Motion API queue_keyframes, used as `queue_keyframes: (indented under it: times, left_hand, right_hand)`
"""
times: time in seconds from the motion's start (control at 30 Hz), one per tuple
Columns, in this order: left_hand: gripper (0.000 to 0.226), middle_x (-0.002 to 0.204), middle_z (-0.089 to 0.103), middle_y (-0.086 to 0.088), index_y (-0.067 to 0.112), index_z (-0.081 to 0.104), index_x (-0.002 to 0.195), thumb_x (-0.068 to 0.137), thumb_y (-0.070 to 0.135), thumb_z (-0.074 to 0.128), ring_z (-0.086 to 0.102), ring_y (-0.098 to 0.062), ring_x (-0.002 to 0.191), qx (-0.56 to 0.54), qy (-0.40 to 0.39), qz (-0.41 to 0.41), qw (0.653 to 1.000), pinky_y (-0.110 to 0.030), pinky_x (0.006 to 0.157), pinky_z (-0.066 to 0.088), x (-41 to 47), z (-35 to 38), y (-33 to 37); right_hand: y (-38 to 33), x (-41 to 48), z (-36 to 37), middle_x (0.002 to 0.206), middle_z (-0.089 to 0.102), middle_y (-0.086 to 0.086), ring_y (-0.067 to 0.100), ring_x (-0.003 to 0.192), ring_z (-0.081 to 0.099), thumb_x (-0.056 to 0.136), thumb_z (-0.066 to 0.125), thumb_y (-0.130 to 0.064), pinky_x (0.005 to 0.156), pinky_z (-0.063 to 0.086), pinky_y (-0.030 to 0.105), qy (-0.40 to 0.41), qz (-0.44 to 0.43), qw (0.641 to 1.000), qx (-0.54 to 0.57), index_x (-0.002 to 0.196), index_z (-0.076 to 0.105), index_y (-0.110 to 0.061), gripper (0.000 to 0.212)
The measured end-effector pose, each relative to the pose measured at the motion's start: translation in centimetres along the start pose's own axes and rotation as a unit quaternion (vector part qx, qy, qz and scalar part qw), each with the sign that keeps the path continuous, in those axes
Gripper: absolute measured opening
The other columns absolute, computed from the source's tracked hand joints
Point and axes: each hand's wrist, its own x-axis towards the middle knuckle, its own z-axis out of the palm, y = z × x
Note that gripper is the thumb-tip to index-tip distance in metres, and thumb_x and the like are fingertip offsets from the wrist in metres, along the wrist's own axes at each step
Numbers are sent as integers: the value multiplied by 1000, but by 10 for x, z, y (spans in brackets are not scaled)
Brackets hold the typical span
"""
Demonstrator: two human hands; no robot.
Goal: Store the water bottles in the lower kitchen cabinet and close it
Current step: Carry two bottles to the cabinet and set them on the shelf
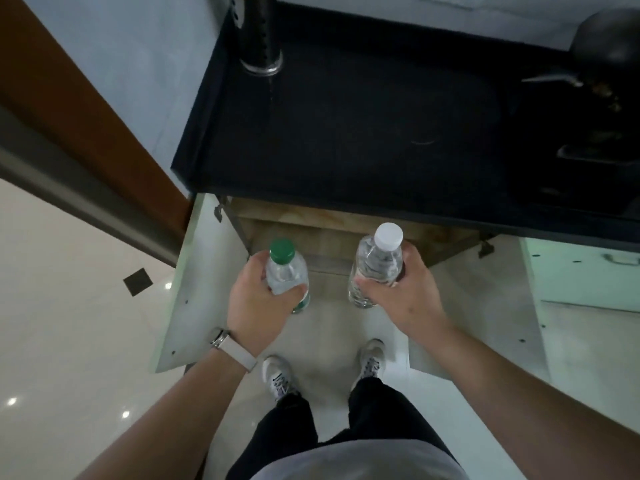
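**2 bottles in hand at the open lower cabinet**

You stood facing the lower cabinet [346,233], with its left door [194,282] and right door [491,306] both swung wide open. Your left hand [256,303] gripped the green-capped bottle [286,271], fingers and thumb curled round its upper body. Your right hand [405,296] gripped the white-capped bottle [379,263] the same way, just below the neck. The 2 hands were apart, 1 bottle in each. Both bottles were held roughly upright, caps toward the camera, side by side between the 2 doors and in front of the wooden interior. From this overhead view you could not tell whether either bottle had crossed the cabinet's front edge.

A pale wristband [235,348] sat on your left wrist. Your 2 shoes [277,375] rested on the light floor below the hands. Above the cabinet ran the black countertop [346,133], with a dark perforated cylinder [261,36] standing at its back left corner.
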Motion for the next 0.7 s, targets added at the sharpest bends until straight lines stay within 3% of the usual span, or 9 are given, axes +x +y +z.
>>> queue_keyframes:
  times: [0.1, 0.2, 0.3, 0.4, 0.5, 0.6, 0.7]
  left_hand:
    - [59, 95, 67, 18, 71, 46, 95, 71, 32, 83, 67, -3, 83, 10, 0, -9, 1000, -35, 72, 59, 9, 8, -7]
    - [59, 98, 66, 17, 74, 43, 96, 66, 37, 79, 68, -11, 89, 10, -1, -18, 1000, -47, 79, 59, 18, 25, -16]
    - [56, 97, 66, 26, 72, 43, 97, 61, 46, 78, 67, -2, 88, 17, 10, -26, 999, -40, 77, 60, 28, 44, -31]
    - [54, 97, 65, 33, 71, 43, 97, 57, 56, 75, 66, 5, 86, 24, 22, -26, 999, -20, 68, 55, 45, 68, -55]
    - [51, 100, 62, 39, 66, 47, 97, 57, 54, 77, 63, 12, 90, 19, 26, -15, 999, -6, 65, 49, 68, 98, -88]
    - [52, 102, 68, 26, 51, 56, 103, 58, 47, 82, 67, 5, 93, -2, 34, -13, 999, -15, 72, 54, 92, 133, -131]
    - [54, 105, 70, 21, 56, 58, 103, 59, 43, 85, 68, -2, 98, -17, 45, 9, 999, -26, 80, 57, 118, 170, -178]
  right_hand:
    - [9, 11, 8, 91, 61, -35, -16, 85, 59, 52, 75, -63, 70, 46, 17, -10, 18, 1000, 4, 98, 42, -56, 57]
    - [26, 27, 15, 94, 60, -37, -15, 86, 59, 51, 73, -64, 72, 50, 21, -13, 30, 999, 10, 100, 36, -64, 62]
    - [48, 47, 24, 97, 52, -50, -22, 87, 55, 54, 74, -62, 66, 47, 17, -24, 25, 999, 17, 95, 34, -76, 59]
    - [80, 71, 37, 101, 52, -47, -18, 89, 57, 55, 76, -60, 69, 50, 20, -18, 18, 999, 20, 97, 34, -77, 62]
    - [123, 96, 54, 105, 53, -45, -19, 91, 57, 58, 79, -59, 60, 46, 7, -14, 0, 999, 31, 100, 35, -75, 63]
    - [170, 123, 73, 107, 56, -40, -17, 94, 57, 58, 83, -56, 57, 41, -2, 2, -20, 999, 49, 103, 39, -70, 64]
    - [217, 152, 95, 107, 56, -40, -17, 96, 56, 61, 84, -53, 59, 44, 0, 14, -46, 997, 63, 104, 40, -70, 64]
